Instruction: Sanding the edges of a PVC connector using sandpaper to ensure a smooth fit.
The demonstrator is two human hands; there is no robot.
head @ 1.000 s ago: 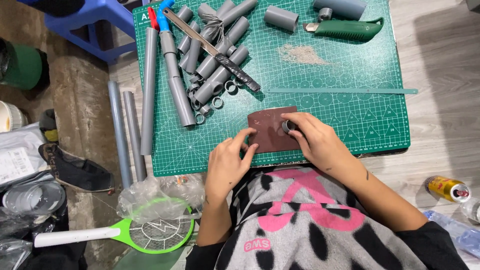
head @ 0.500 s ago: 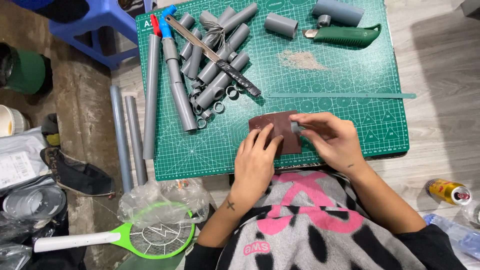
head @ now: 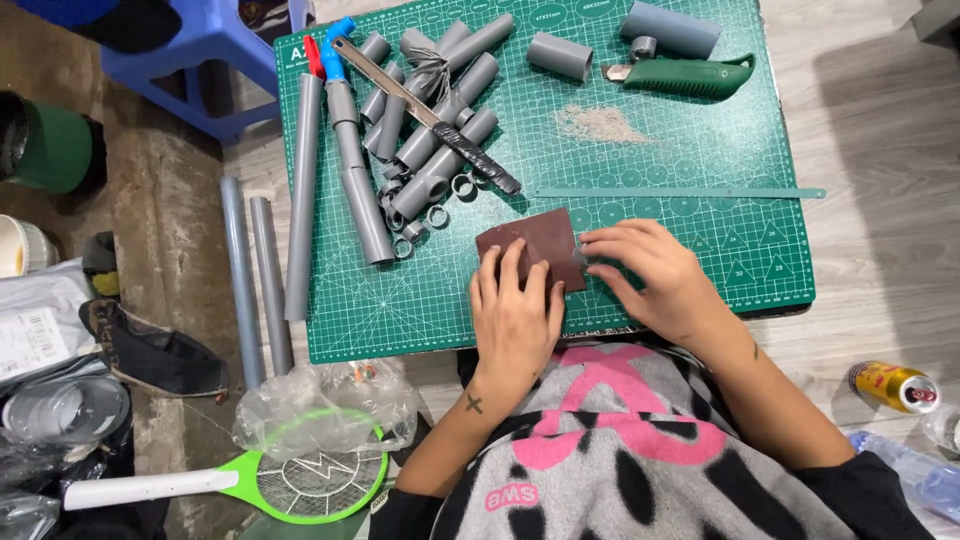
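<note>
Left hand (head: 517,318) flat on brown sandpaper (head: 528,246); right hand (head: 655,275) pinching its edge

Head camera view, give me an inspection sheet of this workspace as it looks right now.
Surface: green cutting mat, small dust pile.
Job's things: brown sandpaper sheet flat on the mat.
Clutter: grey pipe pieces, metal file, green utility knife, green ruler.
Grippers: left hand pressing the sheet; right hand at its right edge.
Cables: nothing seen.
Surroundings: blue stool, green swatter racket, drink can.
</note>
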